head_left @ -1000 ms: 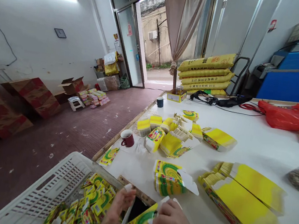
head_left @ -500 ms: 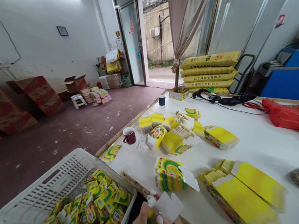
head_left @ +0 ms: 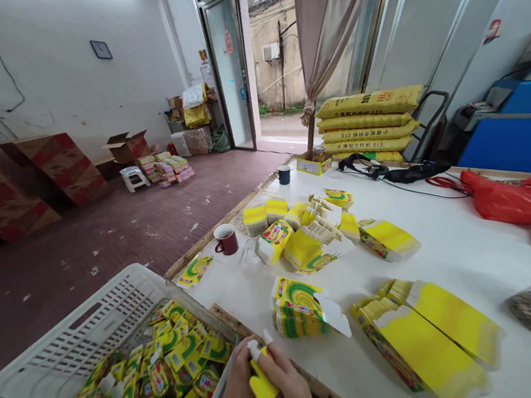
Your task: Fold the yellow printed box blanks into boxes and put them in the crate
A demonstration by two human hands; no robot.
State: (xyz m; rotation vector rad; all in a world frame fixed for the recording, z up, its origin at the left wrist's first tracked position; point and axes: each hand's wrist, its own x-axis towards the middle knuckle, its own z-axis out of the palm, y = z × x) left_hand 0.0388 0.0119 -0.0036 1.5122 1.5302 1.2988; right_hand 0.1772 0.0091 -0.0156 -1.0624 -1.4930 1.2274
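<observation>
At the table's near edge, my left hand (head_left: 239, 386) and my right hand (head_left: 292, 390) are close together, both closed on a small yellow cardboard box (head_left: 262, 388). White flaps stick up near the fingertips; part of the box is hidden by my fingers. Just beyond my hands, a stack of flat yellow-and-green boxes (head_left: 300, 322) rests on the white table (head_left: 251, 302). Left of my hands stands a white plastic basket (head_left: 75, 324) holding many small yellow boxes (head_left: 185, 349).
Two long rows of yellow flattened boxes (head_left: 438, 342) lie on the right. Farther back are more yellow bundles (head_left: 305, 247), a maroon mug (head_left: 226, 239), a dark blue mug (head_left: 283, 174) and a red plastic bag (head_left: 517, 198). Yellow sacks (head_left: 367, 124) are piled behind the table.
The box has turned in my hands: its wide white flap faced up before, and now a yellow side shows. My right hand has moved up and over it. The view has shifted slightly.
</observation>
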